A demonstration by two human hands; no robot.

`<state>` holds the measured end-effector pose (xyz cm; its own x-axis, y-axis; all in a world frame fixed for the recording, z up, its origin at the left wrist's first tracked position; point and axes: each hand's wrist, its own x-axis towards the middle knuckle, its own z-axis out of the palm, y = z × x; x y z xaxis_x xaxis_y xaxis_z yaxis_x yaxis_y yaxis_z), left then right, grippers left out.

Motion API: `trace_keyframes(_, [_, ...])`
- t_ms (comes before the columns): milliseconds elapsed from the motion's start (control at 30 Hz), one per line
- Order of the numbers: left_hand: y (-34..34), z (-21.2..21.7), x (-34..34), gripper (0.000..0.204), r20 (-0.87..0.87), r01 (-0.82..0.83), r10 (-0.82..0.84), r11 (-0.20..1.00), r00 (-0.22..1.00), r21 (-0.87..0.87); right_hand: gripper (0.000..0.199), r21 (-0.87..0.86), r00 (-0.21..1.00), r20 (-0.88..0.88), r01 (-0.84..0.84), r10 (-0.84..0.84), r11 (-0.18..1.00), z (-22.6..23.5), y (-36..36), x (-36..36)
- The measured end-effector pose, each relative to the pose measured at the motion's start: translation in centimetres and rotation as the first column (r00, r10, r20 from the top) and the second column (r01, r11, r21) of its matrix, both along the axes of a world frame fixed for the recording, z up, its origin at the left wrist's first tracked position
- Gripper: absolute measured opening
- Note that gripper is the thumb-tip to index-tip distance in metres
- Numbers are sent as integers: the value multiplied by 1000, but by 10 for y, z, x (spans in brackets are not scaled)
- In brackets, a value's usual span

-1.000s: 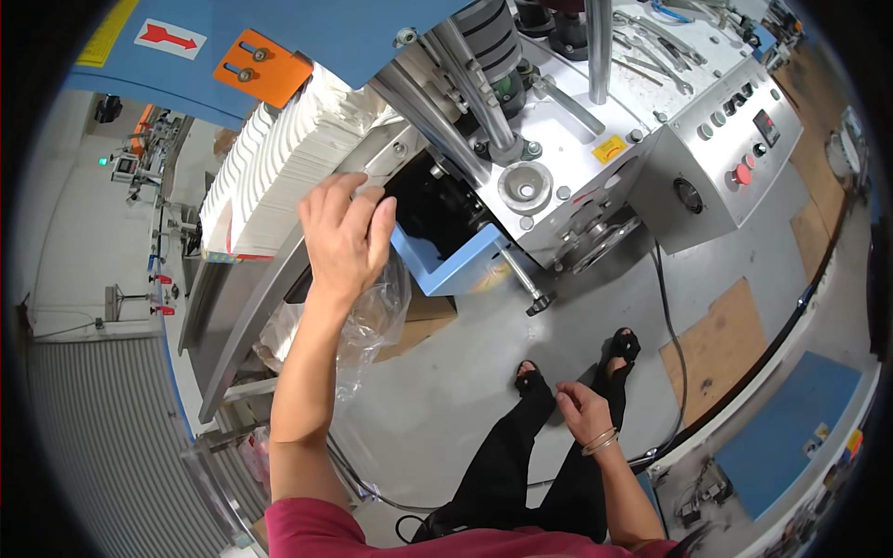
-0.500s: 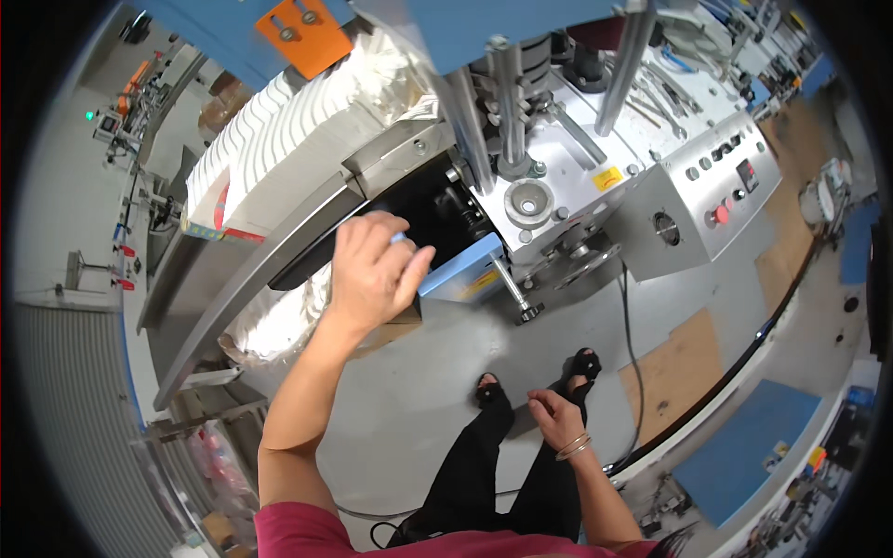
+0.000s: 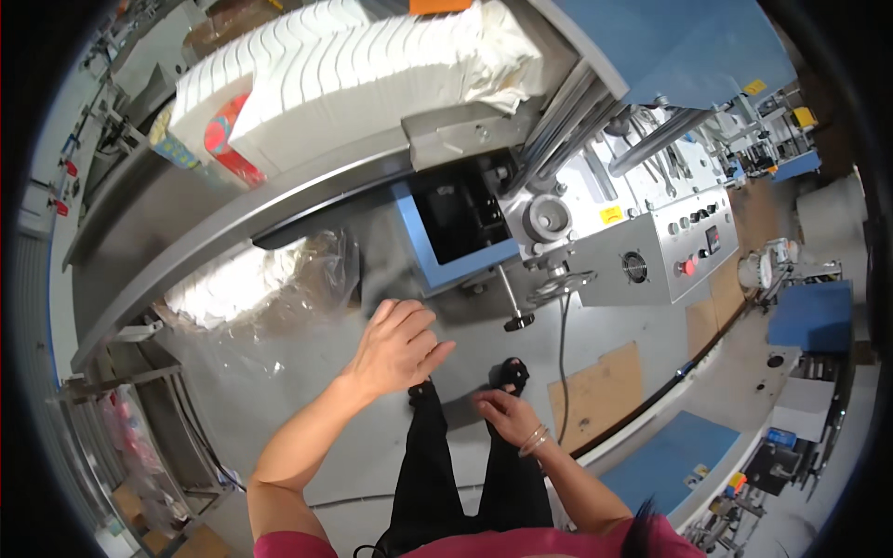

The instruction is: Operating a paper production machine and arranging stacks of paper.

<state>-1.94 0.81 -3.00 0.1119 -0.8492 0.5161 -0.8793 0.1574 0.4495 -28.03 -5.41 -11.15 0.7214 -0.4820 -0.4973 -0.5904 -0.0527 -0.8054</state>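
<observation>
Over grey floor (image 3: 361,456), left hand (image 3: 400,344) apart from near edge of blue frame (image 3: 473,268); grip half-open, thumb parted. Right hand (image 3: 509,417) above right leg (image 3: 510,488); grip curled, cannot tell if empty.

Frame (image 3: 465,268), one: light blue, angular, open-topped; dark interior, contents hard to make out. Lies at 12 o'clock, just above the centre of the view; from the lower corner, one wall runs toward 11 o'clock, another toward 2 o'clock. Rod (image 3: 509,291), one: slim, silvery, straight; set beside the frame's 4 o'clock corner, pointing toward 5 o'clock. Knob (image 3: 519,323), one: black, at the rod's outer end.
</observation>
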Motion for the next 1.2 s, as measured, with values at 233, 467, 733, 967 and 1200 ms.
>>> trace_keyframes(233, [40, -47, -22, 26, -144, -9, 22, 996, 989, 85, 22, 42, 991, -89, -96, 99, 995, 4, 3, 32])
trace_keyframes(467, [63, -85, -49, 26, -257, 53, -8, 985, 966, 167, 24, 95, 988, -117, -87, 98, 992, -8, 18, 39])
trace_keyframes(733, [74, -87, -58, 24, -269, 26, 27, 981, 963, 191, 29, 205, 987, -134, 113, -86, 972, -21, 0, 28])
trace_keyframes(967, [84, -95, -69, 22, -338, 32, 42, 977, 940, 210, 34, 324, 954, -274, 214, -125, 921, -15, -1, 20])
trace_keyframes(1200, [77, -88, -78, 21, -339, 58, 33, 965, 940, 254, 34, 352, 964, -253, 173, -84, 920, -13, 9, 19])
